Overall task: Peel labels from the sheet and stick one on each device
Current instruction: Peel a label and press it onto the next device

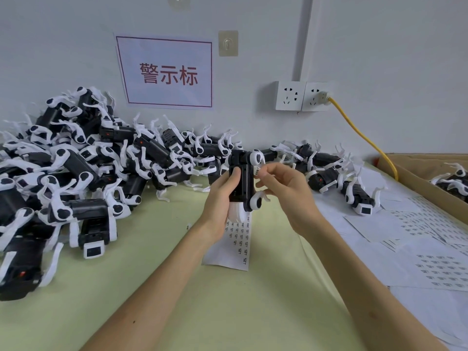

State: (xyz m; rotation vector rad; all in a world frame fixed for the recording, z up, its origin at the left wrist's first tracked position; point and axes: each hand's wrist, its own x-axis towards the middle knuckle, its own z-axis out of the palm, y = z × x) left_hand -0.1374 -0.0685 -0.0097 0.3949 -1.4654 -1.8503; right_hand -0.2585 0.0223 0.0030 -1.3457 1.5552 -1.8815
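My left hand (222,188) grips a black-and-white device (244,181) and holds it upright above the table, thumb on its black body. Between thumb and fingertip, my right hand (281,183) pinches a small white label (258,171) right at the device's upper right side, beside a white joint. Below the hands a narrow label sheet (238,245) with rows of small printed labels lies on the green table (202,300). Part of the sheet is hidden behind my left wrist.
A big heap of the same devices (76,178) fills the left and back of the table. More devices (354,188) lie at the right on used white sheets (417,249). A cardboard box (420,178) holds others at far right. A yellow cable (364,138) runs from the wall socket.
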